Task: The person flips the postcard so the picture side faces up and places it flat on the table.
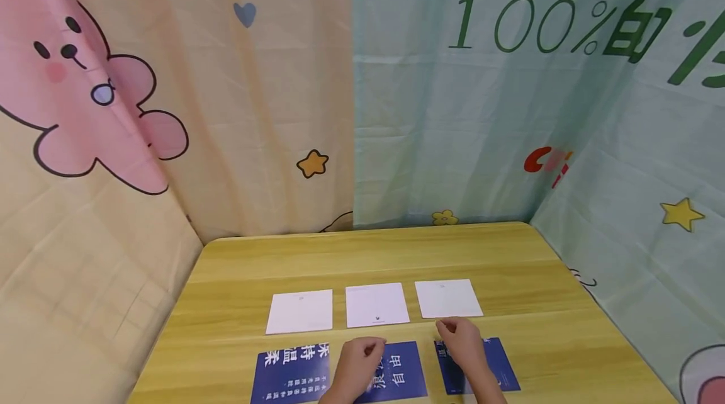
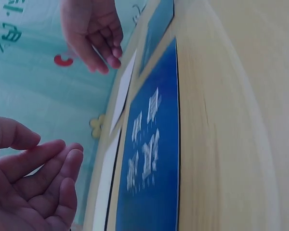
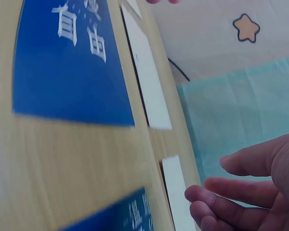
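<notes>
Left hand (image 1: 355, 364): above the left part of the middle blue card (image 1: 406, 371); fingers loosely bent, pinching nothing; thumb-to-forefinger contact, I cannot tell
Right hand (image 1: 463, 346): above the right blue card (image 1: 500, 363); thumb and fingers apart; fingertips just beside the right white card's (image 1: 449, 298) near edge
Near row: left blue card (image 1: 294, 377), then the middle and right ones; flat, white-lettered
Far row: left white card (image 1: 300, 314), middle white card (image 1: 376, 304), right white card; flat
Table (image 1: 368, 259): yellow, wood-grained; patterned cloth (image 1: 266, 108) beyond its far edge
</notes>
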### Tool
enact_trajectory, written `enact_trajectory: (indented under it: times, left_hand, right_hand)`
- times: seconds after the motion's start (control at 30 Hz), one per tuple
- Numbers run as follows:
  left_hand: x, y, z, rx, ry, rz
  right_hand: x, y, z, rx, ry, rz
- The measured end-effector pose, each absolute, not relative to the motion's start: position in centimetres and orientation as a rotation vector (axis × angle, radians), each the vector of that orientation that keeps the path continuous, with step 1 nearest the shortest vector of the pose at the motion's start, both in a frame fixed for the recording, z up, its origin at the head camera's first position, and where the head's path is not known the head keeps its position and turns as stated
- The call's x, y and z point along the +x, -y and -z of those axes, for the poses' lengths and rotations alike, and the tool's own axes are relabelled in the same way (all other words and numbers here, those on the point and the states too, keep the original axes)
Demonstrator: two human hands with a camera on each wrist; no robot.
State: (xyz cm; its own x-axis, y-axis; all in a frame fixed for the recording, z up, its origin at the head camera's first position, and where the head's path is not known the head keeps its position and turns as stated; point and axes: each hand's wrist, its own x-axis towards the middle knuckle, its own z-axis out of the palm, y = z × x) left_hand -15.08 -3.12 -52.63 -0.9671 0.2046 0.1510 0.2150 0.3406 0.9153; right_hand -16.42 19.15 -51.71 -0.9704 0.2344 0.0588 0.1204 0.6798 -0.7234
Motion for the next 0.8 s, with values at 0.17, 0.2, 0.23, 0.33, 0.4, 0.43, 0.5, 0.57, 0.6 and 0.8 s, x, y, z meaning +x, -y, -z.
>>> enact_trajectory:
  times: [0.17, 0.2, 0.23, 0.33, 0.4, 0.43, 0.5, 0.57, 0.6, 0.8]
  left_hand:
    - [-15.5, 6.0, 53.3, -0.246, 2.54, 1.734]
    - [-15.6, 6.6, 53.4, -0.217, 2.538, 1.722]
    - [-15.8, 7.1, 53.4, -0.19, 2.535, 1.716]
    - [-16.1, 8.8, 53.3, -0.13, 2.535, 1.681]
    - [-16.4, 10.0, 53.2, -0.085, 2.547, 1.647]
    - [-16.6, 10.6, 53.2, -0.064, 2.546, 1.636]
    - [-16.9, 11.8, 53.0, -0.019, 2.554, 1.603]
    - [-17.3, 12.8, 52.8, 0.039, 2.552, 1.563]
    - [-17.5, 13.2, 52.7, 0.056, 2.545, 1.546]
    - [-18.3, 15.8, 52.2, 0.177, 2.538, 1.456]
  right_hand:
    - [-17.3, -16.8, 51.6, -0.238, 2.688, -1.287]
    - [-17.4, -16.3, 51.6, -0.226, 2.68, -1.301]
    - [-17.6, -15.9, 51.6, -0.208, 2.672, -1.314]
    - [-18.1, -14.7, 52.0, -0.157, 2.663, -1.336]
    - [-18.5, -13.9, 52.1, -0.103, 2.658, -1.335]
    - [-18.7, -13.5, 52.3, -0.077, 2.658, -1.333]
    - [-19.2, -12.7, 52.4, -0.024, 2.655, -1.33]
    - [-19.6, -12.0, 52.3, 0.028, 2.647, -1.331]
    - [-19.8, -11.6, 52.3, 0.048, 2.643, -1.333]
    - [-21.0, -9.9, 52.0, 0.145, 2.62, -1.347]
